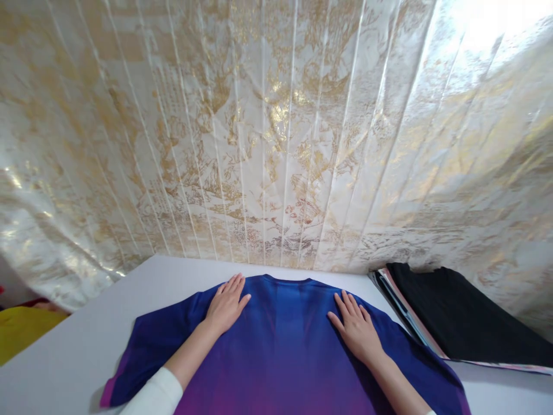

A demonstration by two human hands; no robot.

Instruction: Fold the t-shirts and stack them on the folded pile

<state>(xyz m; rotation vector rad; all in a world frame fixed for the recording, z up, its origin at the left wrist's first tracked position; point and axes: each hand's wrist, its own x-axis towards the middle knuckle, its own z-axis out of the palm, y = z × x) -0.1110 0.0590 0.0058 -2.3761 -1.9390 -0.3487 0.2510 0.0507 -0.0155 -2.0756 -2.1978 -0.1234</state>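
Observation:
A blue-to-purple short-sleeved T-shirt (280,340) lies spread out on a white table (173,276), its neckline toward the far edge. My left hand (227,305) rests flat on the shirt's left shoulder, fingers stretched out. Over on the right shoulder, my right hand (356,328) lies palm down with its fingers apart. Neither hand grips the fabric. The left sleeve reaches out to a magenta cuff, while the lower part of the shirt runs out of view at the bottom.
A stack of folded clothes with a black garment (470,317) on top sits at the table's right, close beside the shirt's right sleeve. Behind the table hangs a shiny white-and-gold patterned curtain (276,144). Yellow fabric (26,331) shows beyond the left edge.

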